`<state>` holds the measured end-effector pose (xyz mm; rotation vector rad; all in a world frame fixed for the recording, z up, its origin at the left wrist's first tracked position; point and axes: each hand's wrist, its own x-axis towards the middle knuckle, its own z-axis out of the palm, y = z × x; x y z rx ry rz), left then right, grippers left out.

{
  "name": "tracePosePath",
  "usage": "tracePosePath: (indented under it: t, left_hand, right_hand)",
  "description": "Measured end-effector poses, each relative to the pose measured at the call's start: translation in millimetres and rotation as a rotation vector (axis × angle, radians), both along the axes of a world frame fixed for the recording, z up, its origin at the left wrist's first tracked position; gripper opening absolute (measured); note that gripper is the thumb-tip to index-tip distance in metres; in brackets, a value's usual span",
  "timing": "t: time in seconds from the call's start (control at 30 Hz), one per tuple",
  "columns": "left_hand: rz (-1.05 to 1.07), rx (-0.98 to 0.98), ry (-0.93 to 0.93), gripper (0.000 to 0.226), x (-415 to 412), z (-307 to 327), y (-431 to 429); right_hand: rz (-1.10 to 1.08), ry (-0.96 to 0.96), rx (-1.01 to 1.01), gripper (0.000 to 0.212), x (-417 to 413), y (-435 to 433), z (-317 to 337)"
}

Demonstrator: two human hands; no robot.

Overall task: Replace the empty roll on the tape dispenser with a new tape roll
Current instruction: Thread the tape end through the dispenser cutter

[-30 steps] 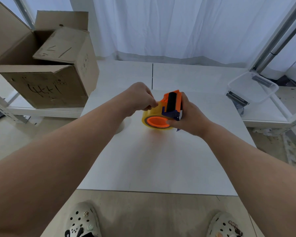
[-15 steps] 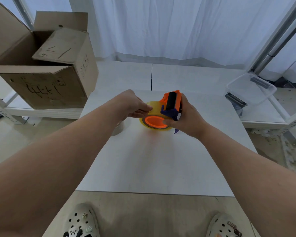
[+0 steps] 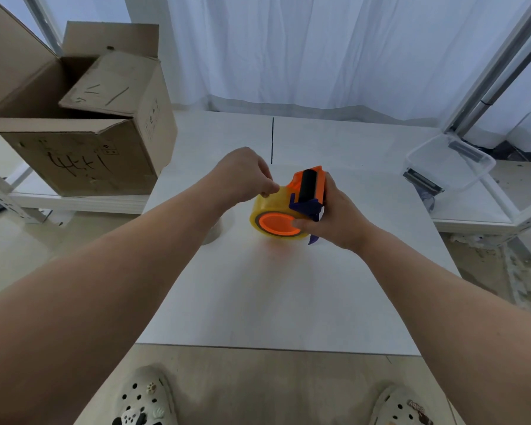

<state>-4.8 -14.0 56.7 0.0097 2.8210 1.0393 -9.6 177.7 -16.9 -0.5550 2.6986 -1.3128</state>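
— Nearest the camera, what do you see?
— Pale clogs (image 3: 144, 403) with holes, on a beige floor, just short of the near edge of a white table (image 3: 273, 296).
— And over the table?
— Both forearms reach across it. The right hand (image 3: 341, 216) is wrapped round the orange and blue tape dispenser (image 3: 301, 205), its thumb lying on the orange hub (image 3: 276, 224). The yellow tape roll (image 3: 269, 202) sits on that hub, over the table's middle. Whether it touches the surface I cannot tell.
— The left hand?
— The left hand (image 3: 242, 176) has its fingers curled and pinches at the top of the tape roll, beside the black roller (image 3: 309, 184).
— Does anything block the view?
— The left forearm covers most of a pale round object (image 3: 217, 233) lying on the table left of the roll; I cannot tell what it is. The right hand hides the dispenser's handle, save a blue tip below the palm.
— Farther off?
— An open cardboard box (image 3: 83, 157) with black scrawl stands on a low shelf at left. A clear plastic container (image 3: 451, 161) sits at right, well apart from the hands. White curtains (image 3: 319, 47) hang behind, and a metal post (image 3: 500, 62) slants at far right.
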Motion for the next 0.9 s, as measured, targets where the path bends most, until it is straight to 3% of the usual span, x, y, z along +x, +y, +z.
tracePosePath:
  t: [0.4,0.9]
  left_hand:
    - [-0.079,0.025,0.047,0.013,2,18,9]
    - [-0.35,-0.304,0.233,0.018,2,26,14]
  right_hand:
    - [0.057,-0.082,-0.005,0.083,-2,-2,3]
    - [0.063,-0.171,-0.095,0.088,-8,-1,5]
